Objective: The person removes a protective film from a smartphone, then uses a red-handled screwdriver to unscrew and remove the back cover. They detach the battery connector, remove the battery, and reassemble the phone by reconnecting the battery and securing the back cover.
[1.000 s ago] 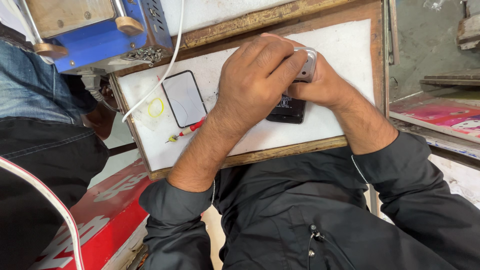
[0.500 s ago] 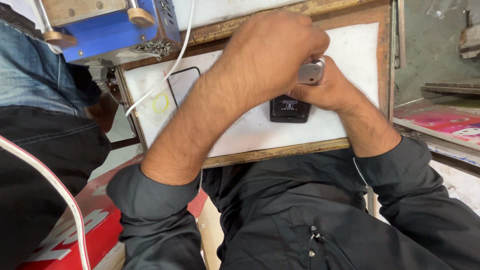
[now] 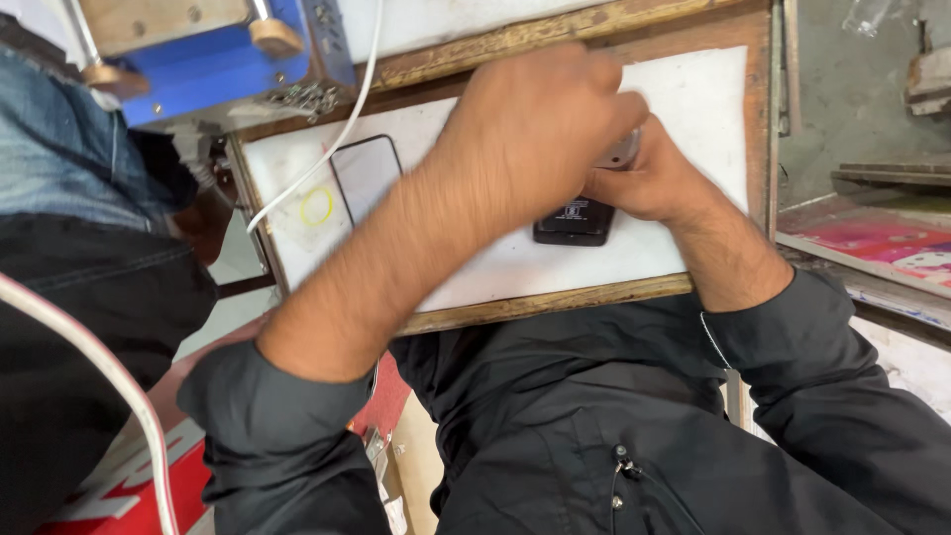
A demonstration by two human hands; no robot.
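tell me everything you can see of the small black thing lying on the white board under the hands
The small flat black rectangular block lies flat on the white wood-framed board, near its front edge. It looks like matt plastic with rounded corners and pale print on its top face. Its upper part is hidden beneath the right hand, which seems to rest on or just above it; the blurred left hand reaches over it. What it is cannot be told.
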